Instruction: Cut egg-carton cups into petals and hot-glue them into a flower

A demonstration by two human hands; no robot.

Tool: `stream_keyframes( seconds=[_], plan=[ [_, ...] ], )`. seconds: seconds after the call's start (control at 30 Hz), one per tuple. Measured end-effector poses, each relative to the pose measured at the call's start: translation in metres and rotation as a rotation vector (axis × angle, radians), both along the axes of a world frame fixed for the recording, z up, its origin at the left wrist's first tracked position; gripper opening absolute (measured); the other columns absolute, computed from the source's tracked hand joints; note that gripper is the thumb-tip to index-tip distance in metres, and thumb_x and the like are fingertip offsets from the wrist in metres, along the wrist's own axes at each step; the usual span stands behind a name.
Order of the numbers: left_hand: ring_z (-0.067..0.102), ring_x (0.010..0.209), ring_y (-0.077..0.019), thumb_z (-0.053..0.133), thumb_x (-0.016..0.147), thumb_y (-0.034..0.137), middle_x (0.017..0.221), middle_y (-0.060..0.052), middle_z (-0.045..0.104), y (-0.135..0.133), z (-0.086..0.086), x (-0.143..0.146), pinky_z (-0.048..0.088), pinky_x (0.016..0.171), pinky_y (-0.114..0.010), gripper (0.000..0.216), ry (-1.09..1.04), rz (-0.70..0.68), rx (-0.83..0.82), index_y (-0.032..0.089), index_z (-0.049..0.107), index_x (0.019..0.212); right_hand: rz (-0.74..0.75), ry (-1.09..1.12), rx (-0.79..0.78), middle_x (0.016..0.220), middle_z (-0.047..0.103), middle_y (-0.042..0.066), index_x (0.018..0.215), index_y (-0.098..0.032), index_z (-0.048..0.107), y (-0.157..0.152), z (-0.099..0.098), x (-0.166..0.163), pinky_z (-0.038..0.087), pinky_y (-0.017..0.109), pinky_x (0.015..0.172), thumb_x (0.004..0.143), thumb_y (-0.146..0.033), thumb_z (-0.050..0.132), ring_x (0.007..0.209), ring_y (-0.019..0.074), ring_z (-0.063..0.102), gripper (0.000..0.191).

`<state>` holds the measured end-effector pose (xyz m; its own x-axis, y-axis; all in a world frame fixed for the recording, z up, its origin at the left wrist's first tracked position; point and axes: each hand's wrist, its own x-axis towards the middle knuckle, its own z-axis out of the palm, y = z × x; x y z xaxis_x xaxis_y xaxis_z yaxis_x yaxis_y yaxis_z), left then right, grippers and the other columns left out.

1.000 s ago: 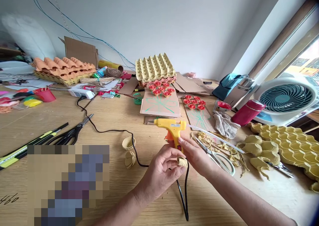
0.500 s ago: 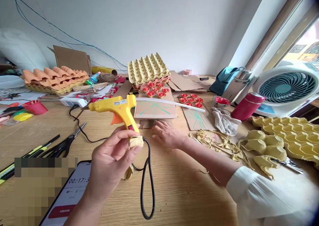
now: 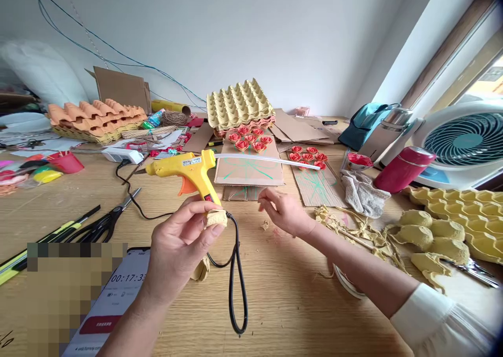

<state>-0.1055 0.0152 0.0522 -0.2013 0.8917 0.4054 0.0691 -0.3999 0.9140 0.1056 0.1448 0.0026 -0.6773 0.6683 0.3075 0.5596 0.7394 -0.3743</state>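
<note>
My left hand [image 3: 183,241] is closed around the handle end of a yellow hot glue gun [image 3: 188,167]. Finger and thumb also pinch a small pale piece of egg carton [image 3: 216,218] beside the handle. A long clear glue stick [image 3: 267,160] juts from the gun's back, and its black cord [image 3: 231,294] loops down below. My right hand [image 3: 285,212] is off to the right with curled fingers pressed together; whatever is in them is hidden. Under it lies a tiny scrap [image 3: 265,225]. Just beyond are cardboard sheets [image 3: 249,172] with green lines and red paper-pulp flowers [image 3: 251,138].
Scissors [image 3: 104,223] and a phone [image 3: 110,304] showing a timer lie at left. Carton scraps [image 3: 353,231], cut cups [image 3: 432,231] and a yellow egg tray [image 3: 463,215] are on the right. Behind them stand a red flask [image 3: 404,169] and a fan [image 3: 463,142].
My right hand has lifted from the cardboard's near edge and shifted right, its fingers going from stretched to curled. The left hand still holds the glue gun and carton piece. The view has shifted slightly.
</note>
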Motion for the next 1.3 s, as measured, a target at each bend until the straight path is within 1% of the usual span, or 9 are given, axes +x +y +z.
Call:
stream_keyframes(
  seconds=[0.13, 0.23, 0.33, 0.53, 0.67, 0.8, 1.03, 1.17, 1.3],
  plan=[
    [0.067, 0.112, -0.0179, 0.077, 0.081, 0.022, 0.112, -0.003, 0.070, 0.001, -0.001, 0.003, 0.053, 0.101, -0.028, 0.014, 0.027, -0.013, -0.021, 0.025, 0.073, 0.094, 0.040, -0.029, 0.013, 0.127, 0.067, 0.017, 0.124, -0.013, 0.060, 0.019, -0.010, -0.018, 0.044, 0.039, 0.103, 0.097, -0.019, 0.055, 0.119, 0.0264, 0.059, 0.028],
    [0.065, 0.117, -0.0198, 0.076, 0.081, 0.021, 0.112, -0.004, 0.071, 0.001, 0.000, 0.007, 0.053, 0.102, -0.030, 0.012, 0.044, -0.023, -0.045, 0.024, 0.073, 0.092, -0.008, -0.042, 0.015, 0.124, 0.065, 0.021, 0.117, -0.010, 0.065, 0.029, -0.017, -0.032, 0.041, 0.047, 0.104, 0.092, -0.016, 0.059, 0.118, 0.0317, 0.057, 0.027],
    [0.067, 0.115, -0.0206, 0.077, 0.079, 0.021, 0.111, -0.005, 0.071, -0.001, 0.001, 0.010, 0.056, 0.099, -0.029, 0.012, 0.028, -0.023, -0.066, 0.023, 0.073, 0.090, 0.017, -0.037, 0.003, 0.112, 0.071, 0.012, 0.102, -0.017, 0.070, 0.029, -0.018, -0.034, 0.043, 0.041, 0.102, 0.094, -0.014, 0.055, 0.109, 0.0256, 0.061, 0.018],
    [0.068, 0.107, -0.0198, 0.078, 0.077, 0.020, 0.107, -0.005, 0.069, -0.003, 0.003, 0.012, 0.059, 0.092, -0.027, 0.013, 0.014, -0.023, -0.067, 0.022, 0.074, 0.089, 0.014, 0.002, -0.020, 0.120, 0.070, 0.014, 0.116, -0.016, 0.065, 0.022, -0.016, -0.029, 0.042, 0.038, 0.101, 0.096, -0.026, 0.060, 0.113, 0.0258, 0.061, 0.023],
    [0.067, 0.113, -0.0227, 0.080, 0.076, 0.022, 0.112, -0.006, 0.069, -0.002, 0.003, 0.012, 0.058, 0.095, -0.030, 0.014, 0.009, -0.020, -0.077, 0.021, 0.074, 0.088, -0.062, 0.052, -0.079, 0.087, 0.074, 0.009, 0.105, -0.017, 0.067, 0.018, -0.014, -0.021, 0.047, 0.033, 0.082, 0.105, -0.026, 0.038, 0.083, 0.0209, 0.068, 0.030],
    [0.069, 0.102, -0.0203, 0.079, 0.077, 0.023, 0.107, -0.007, 0.069, -0.002, 0.000, 0.011, 0.060, 0.090, -0.030, 0.013, 0.031, -0.007, -0.081, 0.021, 0.073, 0.089, -0.007, 0.100, -0.134, 0.107, 0.074, 0.011, 0.110, -0.017, 0.067, 0.012, -0.009, -0.015, 0.046, 0.033, 0.089, 0.096, -0.021, 0.055, 0.101, 0.0228, 0.065, 0.019],
    [0.071, 0.098, -0.0223, 0.082, 0.073, 0.027, 0.106, -0.008, 0.069, 0.000, 0.002, 0.018, 0.062, 0.085, -0.030, 0.016, 0.040, -0.004, -0.135, 0.020, 0.074, 0.083, -0.041, 0.222, -0.317, 0.060, 0.057, -0.002, 0.091, -0.017, 0.067, -0.019, 0.002, 0.002, 0.042, 0.025, 0.059, 0.104, -0.034, 0.039, 0.055, 0.0133, 0.053, 0.036],
    [0.070, 0.080, -0.0177, 0.081, 0.074, 0.030, 0.089, -0.005, 0.069, -0.002, -0.010, 0.029, 0.062, 0.080, -0.027, 0.014, 0.063, -0.060, -0.180, 0.022, 0.073, 0.082, 0.080, 0.507, -0.793, 0.084, 0.064, 0.003, 0.109, -0.019, 0.064, -0.058, 0.013, 0.011, 0.047, 0.027, 0.067, 0.098, -0.056, 0.050, 0.071, 0.0155, 0.058, 0.041],
    [0.072, 0.083, -0.0187, 0.079, 0.079, 0.038, 0.097, -0.006, 0.071, -0.008, -0.035, 0.041, 0.062, 0.075, -0.025, 0.018, 0.028, -0.167, -0.208, 0.024, 0.073, 0.089, 0.127, 0.647, -0.989, 0.097, 0.063, 0.005, 0.109, -0.025, 0.064, -0.091, 0.020, 0.011, 0.048, 0.031, 0.075, 0.093, -0.069, 0.051, 0.083, 0.0189, 0.056, 0.049]
  ],
)
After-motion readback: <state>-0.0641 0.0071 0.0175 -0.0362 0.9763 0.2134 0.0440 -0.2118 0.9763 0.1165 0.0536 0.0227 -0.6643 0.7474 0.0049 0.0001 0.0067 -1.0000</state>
